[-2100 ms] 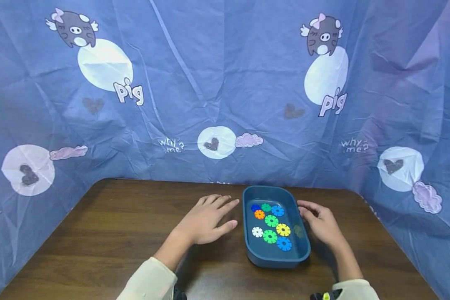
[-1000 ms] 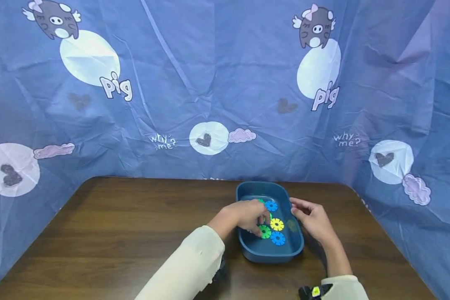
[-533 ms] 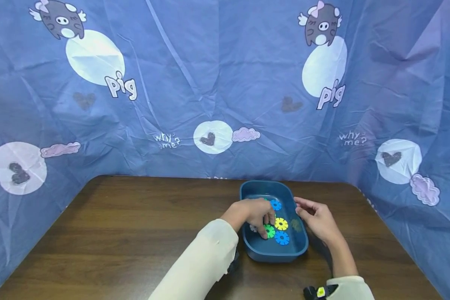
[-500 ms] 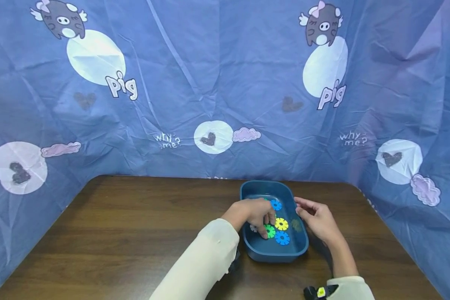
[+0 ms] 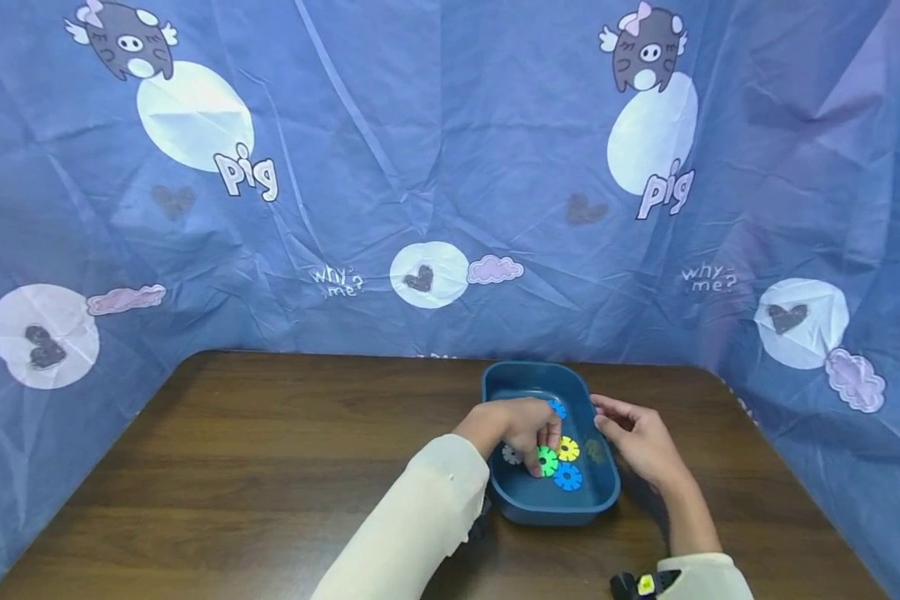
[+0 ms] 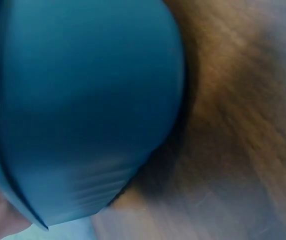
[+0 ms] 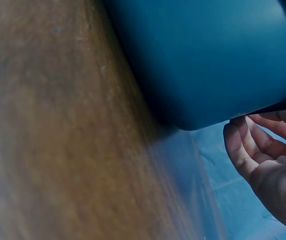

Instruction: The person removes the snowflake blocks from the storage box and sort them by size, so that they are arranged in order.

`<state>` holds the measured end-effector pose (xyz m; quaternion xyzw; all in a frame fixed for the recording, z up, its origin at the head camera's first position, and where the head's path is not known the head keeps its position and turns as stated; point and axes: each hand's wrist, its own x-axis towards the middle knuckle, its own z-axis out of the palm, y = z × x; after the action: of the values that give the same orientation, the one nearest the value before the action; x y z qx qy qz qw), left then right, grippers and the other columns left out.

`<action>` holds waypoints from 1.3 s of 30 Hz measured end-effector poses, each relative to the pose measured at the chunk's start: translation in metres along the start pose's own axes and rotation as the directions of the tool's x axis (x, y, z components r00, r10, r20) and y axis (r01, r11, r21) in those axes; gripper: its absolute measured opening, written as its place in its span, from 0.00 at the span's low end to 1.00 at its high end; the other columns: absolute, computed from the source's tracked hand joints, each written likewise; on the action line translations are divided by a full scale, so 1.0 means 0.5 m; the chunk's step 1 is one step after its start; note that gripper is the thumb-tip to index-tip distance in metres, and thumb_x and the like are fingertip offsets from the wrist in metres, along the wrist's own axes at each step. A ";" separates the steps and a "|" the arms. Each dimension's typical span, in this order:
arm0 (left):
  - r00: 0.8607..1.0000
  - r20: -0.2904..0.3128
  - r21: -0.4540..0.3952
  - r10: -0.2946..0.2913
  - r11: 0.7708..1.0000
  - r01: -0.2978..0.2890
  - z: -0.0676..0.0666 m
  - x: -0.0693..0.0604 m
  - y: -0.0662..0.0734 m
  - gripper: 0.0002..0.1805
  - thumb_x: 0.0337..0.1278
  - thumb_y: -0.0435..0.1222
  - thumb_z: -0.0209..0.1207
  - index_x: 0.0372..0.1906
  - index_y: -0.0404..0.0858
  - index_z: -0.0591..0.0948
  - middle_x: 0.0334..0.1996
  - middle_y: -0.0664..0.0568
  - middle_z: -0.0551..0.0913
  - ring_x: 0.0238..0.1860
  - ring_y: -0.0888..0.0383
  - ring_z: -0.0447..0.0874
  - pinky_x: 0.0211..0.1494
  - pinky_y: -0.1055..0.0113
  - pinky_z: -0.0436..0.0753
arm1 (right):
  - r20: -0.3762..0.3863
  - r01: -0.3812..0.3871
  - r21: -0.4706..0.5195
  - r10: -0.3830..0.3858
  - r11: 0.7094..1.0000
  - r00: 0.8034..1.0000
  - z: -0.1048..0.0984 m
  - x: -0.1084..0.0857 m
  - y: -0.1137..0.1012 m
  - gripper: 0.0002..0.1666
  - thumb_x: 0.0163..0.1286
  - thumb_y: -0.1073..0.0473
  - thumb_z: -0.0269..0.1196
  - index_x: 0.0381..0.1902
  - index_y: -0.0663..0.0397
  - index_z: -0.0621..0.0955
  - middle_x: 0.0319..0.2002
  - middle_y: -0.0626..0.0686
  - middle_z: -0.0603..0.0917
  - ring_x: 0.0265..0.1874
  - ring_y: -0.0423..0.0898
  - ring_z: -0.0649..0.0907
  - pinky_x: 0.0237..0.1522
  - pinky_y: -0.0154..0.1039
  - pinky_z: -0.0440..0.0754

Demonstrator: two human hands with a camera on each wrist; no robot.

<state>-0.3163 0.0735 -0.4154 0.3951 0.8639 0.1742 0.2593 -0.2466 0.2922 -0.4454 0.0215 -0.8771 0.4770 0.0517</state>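
The left hand (image 5: 527, 427) reaches over the left wall of a blue tray (image 5: 551, 517), thumb and bent fingers around a green notched disc (image 5: 547, 462). A yellow disc (image 5: 568, 448) and a blue disc (image 5: 567, 477) lie right of it; a white disc (image 5: 512, 454) is partly under the hand, another blue one (image 5: 557, 408) behind. The right hand (image 5: 640, 442) rests loosely bent fingers on the outside of the tray's right wall. In the right wrist view, that hand (image 7: 270, 165) touches the tray (image 7: 208, 60). The left wrist view shows the tray's outer wall (image 6: 83, 100) and part of a hand.
The tray stands on a brown wooden table (image 5: 270, 467), near its back edge. A blue printed cloth (image 5: 450, 167) hangs behind and on both sides. Dark wrist straps show at both cuffs.
The left hand has come from the table left of the tray into it, then moved slightly right, the green disc shifting with it. The right hand stays at the tray's right wall.
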 end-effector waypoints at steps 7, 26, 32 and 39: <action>0.999 -0.022 -0.170 0.044 0.984 -0.047 -0.013 -0.007 0.000 0.08 0.58 0.27 0.70 0.39 0.42 0.85 0.34 0.56 0.84 0.35 0.62 0.82 0.39 0.71 0.84 | -0.002 0.013 -0.020 -0.013 1.000 1.000 -0.005 0.001 0.001 0.24 0.77 0.61 0.60 0.67 0.61 0.78 0.56 0.63 0.84 0.51 0.53 0.81 0.42 0.31 0.82; 0.890 -0.444 -0.600 -0.105 0.772 -0.209 -0.114 -0.097 -0.100 0.13 0.61 0.21 0.62 0.50 0.29 0.84 0.39 0.43 0.87 0.39 0.54 0.87 0.53 0.54 0.87 | 0.003 -0.050 -0.010 0.050 0.999 0.999 -0.001 -0.001 -0.009 0.24 0.78 0.59 0.60 0.69 0.58 0.77 0.60 0.62 0.82 0.58 0.54 0.80 0.47 0.29 0.82; 0.813 -0.538 -0.648 -0.223 0.727 -0.229 -0.112 -0.128 -0.163 0.14 0.60 0.19 0.59 0.51 0.23 0.82 0.40 0.38 0.85 0.40 0.47 0.87 0.55 0.51 0.86 | -0.003 -0.055 -0.014 0.055 0.998 0.998 -0.003 -0.002 -0.009 0.24 0.78 0.59 0.61 0.68 0.59 0.78 0.59 0.62 0.83 0.55 0.53 0.80 0.45 0.30 0.82; 0.748 -0.539 -0.721 -0.387 0.671 -0.172 -0.081 -0.148 -0.217 0.15 0.60 0.17 0.58 0.52 0.20 0.82 0.39 0.38 0.84 0.37 0.52 0.87 0.49 0.60 0.89 | 0.001 -0.041 -0.012 0.041 0.999 0.999 -0.004 -0.001 -0.009 0.24 0.78 0.59 0.61 0.68 0.59 0.78 0.58 0.62 0.83 0.53 0.53 0.81 0.44 0.30 0.82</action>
<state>-0.3632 -0.0558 -0.4148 0.1144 0.7758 0.6144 0.0869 -0.2454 0.2913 -0.4408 0.0035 -0.8802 0.4728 0.0414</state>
